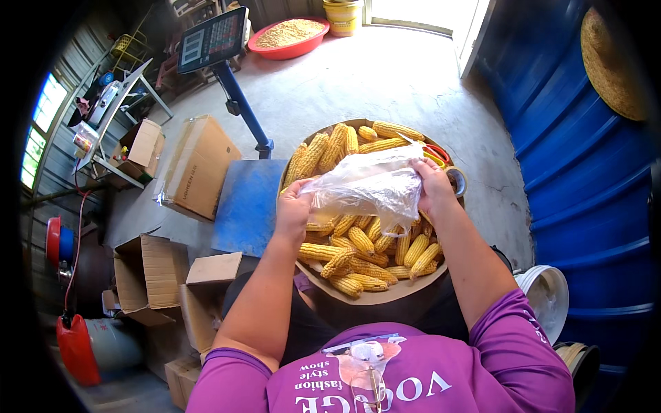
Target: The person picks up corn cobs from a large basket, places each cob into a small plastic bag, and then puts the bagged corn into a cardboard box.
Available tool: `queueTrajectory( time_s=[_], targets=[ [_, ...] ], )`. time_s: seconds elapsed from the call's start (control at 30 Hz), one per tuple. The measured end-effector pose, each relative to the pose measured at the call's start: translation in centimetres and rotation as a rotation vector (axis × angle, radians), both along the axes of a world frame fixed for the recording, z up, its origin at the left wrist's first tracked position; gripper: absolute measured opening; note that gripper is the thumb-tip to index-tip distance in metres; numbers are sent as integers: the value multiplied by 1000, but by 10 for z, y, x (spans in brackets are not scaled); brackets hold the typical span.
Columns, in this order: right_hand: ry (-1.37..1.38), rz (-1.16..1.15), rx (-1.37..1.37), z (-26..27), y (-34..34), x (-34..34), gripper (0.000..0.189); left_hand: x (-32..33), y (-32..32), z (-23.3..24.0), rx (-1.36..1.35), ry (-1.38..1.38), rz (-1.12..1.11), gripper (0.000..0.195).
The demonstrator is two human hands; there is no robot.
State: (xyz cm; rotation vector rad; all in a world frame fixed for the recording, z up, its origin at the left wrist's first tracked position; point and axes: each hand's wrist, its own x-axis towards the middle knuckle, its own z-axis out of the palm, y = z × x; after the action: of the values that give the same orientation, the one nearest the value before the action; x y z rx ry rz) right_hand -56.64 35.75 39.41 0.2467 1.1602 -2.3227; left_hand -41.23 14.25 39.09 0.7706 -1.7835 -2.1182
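Note:
A thin, translucent plastic bag (369,183) is stretched between my hands, crumpled and drooping in the middle. My left hand (295,206) grips its left end and my right hand (431,183) its right end. Beneath it, many ears of dried yellow corn (364,240) fill a cardboard box (361,297) with a rounded rim in front of me. At the box's right side, partly behind my right hand, lie scissors with red and yellow handles (436,154) and a roll of tape (457,181). The bag hides the middle of the corn.
A platform scale with a blue plate (248,206) and a display on a post (213,41) stands left. Cardboard boxes (199,168) lie beyond it and nearer me. A red basin of grain (289,38) and yellow bucket (343,18) stand ahead; white bucket (547,302) at right by the blue wall.

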Motion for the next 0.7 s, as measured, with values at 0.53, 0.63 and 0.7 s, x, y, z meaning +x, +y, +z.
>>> queueTrajectory(
  time_s=[0.53, 0.63, 0.7],
  targets=[
    [26, 82, 123, -38, -4, -5, 12, 10, -14, 31, 805, 56, -22, 14],
    [-22, 115, 192, -57, 5, -5, 13, 8, -17, 29, 747, 79, 104, 13],
    [-95, 150, 332, -76, 6, 1, 17, 8, -20, 26, 758, 106, 119, 12]
  ],
)
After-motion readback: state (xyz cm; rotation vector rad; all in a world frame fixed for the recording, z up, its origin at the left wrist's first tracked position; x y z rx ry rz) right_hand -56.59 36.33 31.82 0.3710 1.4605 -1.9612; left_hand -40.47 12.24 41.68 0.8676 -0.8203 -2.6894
